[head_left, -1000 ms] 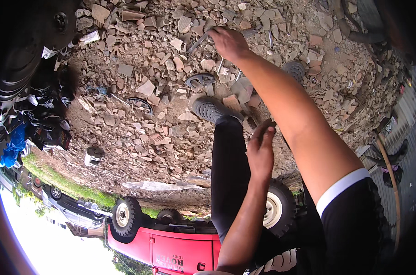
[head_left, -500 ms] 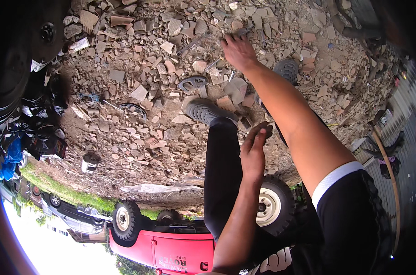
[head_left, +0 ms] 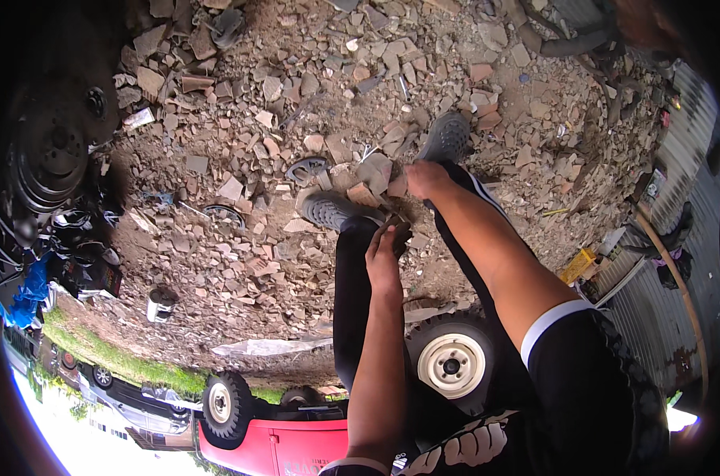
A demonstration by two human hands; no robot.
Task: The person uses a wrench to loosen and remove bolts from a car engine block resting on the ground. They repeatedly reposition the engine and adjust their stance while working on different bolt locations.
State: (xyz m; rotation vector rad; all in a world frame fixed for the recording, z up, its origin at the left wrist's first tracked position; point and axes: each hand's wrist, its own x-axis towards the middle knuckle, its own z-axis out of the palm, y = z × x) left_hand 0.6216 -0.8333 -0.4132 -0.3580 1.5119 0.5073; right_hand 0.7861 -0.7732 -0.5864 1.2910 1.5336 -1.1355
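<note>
My right hand [head_left: 428, 180] is closed beside my right shin, just behind the right shoe [head_left: 446, 136]. Whatever it may grip is hidden by the fingers. Lower and to the left, my left hand [head_left: 385, 252] is by my left knee, its darkened fingers curled; I cannot make out what is in them. Ahead of the hands lie a flat broken slab [head_left: 374, 170] and a pale metal tool, seemingly a spanner [head_left: 367, 151]. Farther off is another slim metal tool [head_left: 404, 87]. A dark round slotted part [head_left: 306, 170] rests by the left shoe [head_left: 332, 209].
Broken tile and stone rubble [head_left: 249, 262] covers the ground. Another dark ring-shaped part [head_left: 225, 215] and a white can [head_left: 161, 304] lie to the left. Wheel rims [head_left: 52, 151] stand at the left edge. Behind me are a tyre [head_left: 452, 361] and a red vehicle [head_left: 296, 444].
My right hand has drawn back from the far tools to beside my shin and closed. My left hand has shifted left, its fingers now more curled. The whole view has tilted slightly.
</note>
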